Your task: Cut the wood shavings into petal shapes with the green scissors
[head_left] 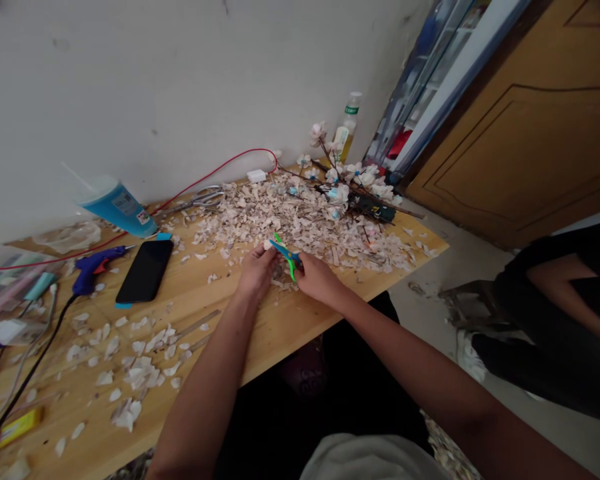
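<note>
My right hand is closed around small blue and green scissors, whose tips point up and to the left. Just beside the tips, my left hand pinches a small pale petal-like piece between thumb and fingers. Both hands are over the front of a wide heap of pale, petal-like scraps on the wooden table. Behind the heap's right part lie brown branches with white blossoms, some showing blue bits.
On the left are a black phone, a blue glue gun with its cord, a tilted blue cup and a yellow box. A bottle stands against the wall. Another person's dark-clothed leg is at the right.
</note>
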Demonstrator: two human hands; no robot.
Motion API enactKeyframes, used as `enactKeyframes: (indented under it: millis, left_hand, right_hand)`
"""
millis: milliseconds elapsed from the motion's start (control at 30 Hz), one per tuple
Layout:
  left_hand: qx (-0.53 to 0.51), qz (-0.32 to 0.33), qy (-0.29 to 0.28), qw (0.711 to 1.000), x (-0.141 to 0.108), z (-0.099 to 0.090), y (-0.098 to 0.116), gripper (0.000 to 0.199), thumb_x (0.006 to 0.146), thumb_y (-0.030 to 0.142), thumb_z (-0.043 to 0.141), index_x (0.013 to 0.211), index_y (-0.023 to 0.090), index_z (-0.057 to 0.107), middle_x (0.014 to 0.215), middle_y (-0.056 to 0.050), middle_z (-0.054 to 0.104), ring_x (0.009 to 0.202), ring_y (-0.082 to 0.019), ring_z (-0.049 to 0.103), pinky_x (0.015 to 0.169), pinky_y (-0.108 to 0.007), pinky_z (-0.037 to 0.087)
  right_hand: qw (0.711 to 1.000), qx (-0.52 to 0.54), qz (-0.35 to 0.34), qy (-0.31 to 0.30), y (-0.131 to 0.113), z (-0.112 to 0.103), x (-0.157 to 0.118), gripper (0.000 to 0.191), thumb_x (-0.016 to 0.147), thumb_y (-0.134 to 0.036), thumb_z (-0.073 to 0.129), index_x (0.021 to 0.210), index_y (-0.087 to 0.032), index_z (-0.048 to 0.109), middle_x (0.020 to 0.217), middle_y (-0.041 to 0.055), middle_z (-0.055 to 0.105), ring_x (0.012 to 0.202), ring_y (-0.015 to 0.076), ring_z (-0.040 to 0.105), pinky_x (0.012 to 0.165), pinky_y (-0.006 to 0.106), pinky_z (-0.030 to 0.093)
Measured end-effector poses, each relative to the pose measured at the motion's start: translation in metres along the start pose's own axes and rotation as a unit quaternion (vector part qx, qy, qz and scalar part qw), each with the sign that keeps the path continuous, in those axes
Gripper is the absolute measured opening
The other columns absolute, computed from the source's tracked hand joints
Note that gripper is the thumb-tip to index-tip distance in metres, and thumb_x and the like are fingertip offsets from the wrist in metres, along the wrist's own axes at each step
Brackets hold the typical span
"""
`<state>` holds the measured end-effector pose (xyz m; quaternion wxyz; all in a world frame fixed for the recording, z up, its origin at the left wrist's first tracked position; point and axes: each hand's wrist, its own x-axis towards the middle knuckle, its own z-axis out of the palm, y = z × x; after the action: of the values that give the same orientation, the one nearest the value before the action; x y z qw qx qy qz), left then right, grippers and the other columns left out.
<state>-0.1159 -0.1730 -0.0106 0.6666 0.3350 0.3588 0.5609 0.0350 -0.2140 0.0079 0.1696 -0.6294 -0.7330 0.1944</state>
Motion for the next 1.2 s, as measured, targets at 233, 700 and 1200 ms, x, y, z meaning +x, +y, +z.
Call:
enactKeyframes:
  millis: [233, 700, 1200]
  left_hand:
    - [0.161, 0.054, -0.008, 0.985, 0.007, -0.015, -0.005, 0.027, 0.071, 0.042, 0.076, 0.072, 0.016, 0.068, 0.063, -0.001, 0.066, 0.054, -0.011, 0.057, 0.055, -0.022, 0.042]
    - [0.029, -0.006, -0.012, 0.999, 0.0, 0.001, -0.011, 0.029, 0.065, 0.038, 0.079, 0.076, 0.016, 0.064, 0.067, 0.001, 0.063, 0.06, -0.01, 0.057, 0.065, -0.023, 0.047]
    - [0.137, -0.004, -0.058, 0.989, 0.0, -0.005, -0.004, 0.025, 0.072, 0.038, 0.075, 0.077, 0.015, 0.066, 0.069, -0.001, 0.064, 0.063, -0.012, 0.058, 0.065, -0.024, 0.045]
  right_hand:
    - [1.0, -0.014, -0.013, 0.001, 0.005, -0.004, 0.0, 0.007, 0.088, -0.025, 0.049, 0.089, -0.019, 0.052, 0.092, 0.0091, 0.065, 0.083, 0.0208, 0.058, 0.069, 0.03, 0.038]
    - [1.0, -0.019, -0.015, 0.003, 0.013, 0.0, -0.003, 0.008, 0.087, -0.026, 0.051, 0.09, -0.019, 0.052, 0.093, 0.009, 0.064, 0.083, 0.0206, 0.057, 0.069, 0.029, 0.037]
    - [1.0, -0.014, -0.017, -0.014, 0.024, -0.004, -0.006, 0.012, 0.089, -0.031, 0.053, 0.089, -0.019, 0.053, 0.089, 0.0075, 0.065, 0.078, 0.0187, 0.057, 0.064, 0.028, 0.034]
